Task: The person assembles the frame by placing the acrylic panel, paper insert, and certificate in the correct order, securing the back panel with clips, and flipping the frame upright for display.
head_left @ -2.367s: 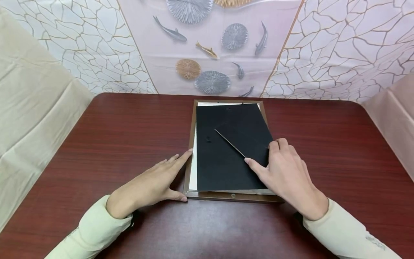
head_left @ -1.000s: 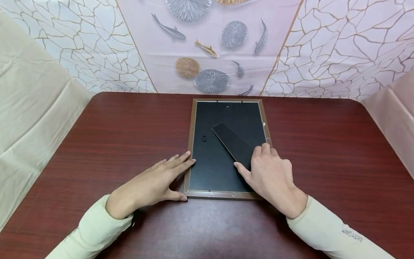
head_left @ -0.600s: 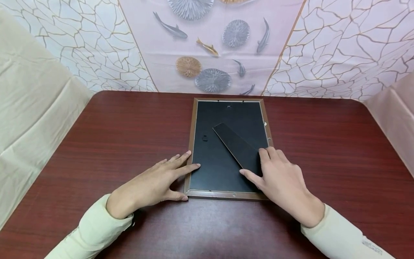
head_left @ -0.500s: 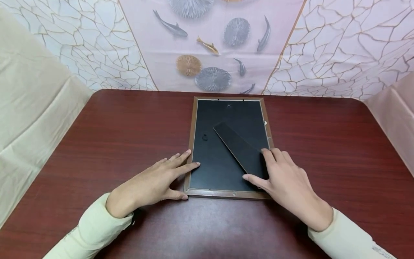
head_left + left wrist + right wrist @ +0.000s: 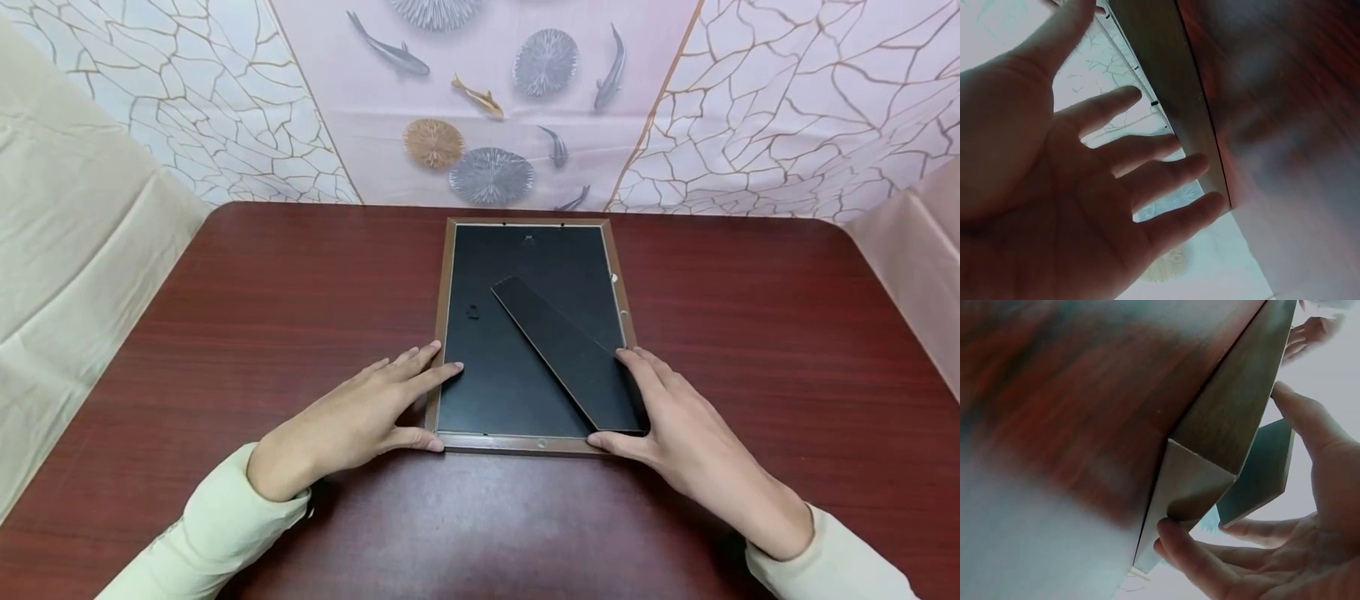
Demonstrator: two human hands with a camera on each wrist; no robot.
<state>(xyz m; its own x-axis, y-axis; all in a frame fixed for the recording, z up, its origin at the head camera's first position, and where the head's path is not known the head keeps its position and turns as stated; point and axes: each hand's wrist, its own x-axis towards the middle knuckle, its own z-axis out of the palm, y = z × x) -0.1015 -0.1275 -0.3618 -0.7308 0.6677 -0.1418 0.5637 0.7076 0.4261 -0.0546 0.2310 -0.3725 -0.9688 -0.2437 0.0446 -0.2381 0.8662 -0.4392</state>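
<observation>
Two hands [image 5: 348, 425] [image 5: 701, 442] — fingers [image 5: 435, 380] spread, unclenched — touching a frame [image 5: 502, 358], dark-red table [image 5: 300, 283], fish-patterned backdrop [image 5: 517, 117]

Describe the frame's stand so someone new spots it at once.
On the reddish table, a brown frame holds a black board. The black stand slants across it to the right hand; its taper and pale edge set it apart.

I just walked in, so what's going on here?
A picture frame lies back-up on the table, handled from both sides. A person's left hand rests on its left edge, one fingertip over the black backing board. The right hand spans the near right corner, beside the stand leg slanting across the board. The board lies within the frame.
</observation>
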